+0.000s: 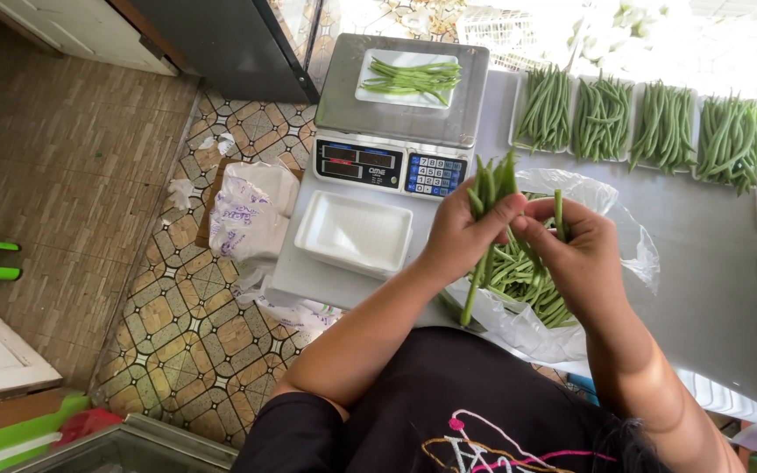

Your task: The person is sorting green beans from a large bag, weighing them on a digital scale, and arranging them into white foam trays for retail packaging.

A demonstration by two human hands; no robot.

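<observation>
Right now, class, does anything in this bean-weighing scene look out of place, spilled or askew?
Yes: crumpled white scraps and a white plastic bag lie on the patterned floor beside the table. On the table things look orderly: the green beans on the scale sit inside their tray.

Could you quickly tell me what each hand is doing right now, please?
Left hand: closed around a bunch of long green beans.
Right hand: closed, pinching a single green bean upright.
</observation>
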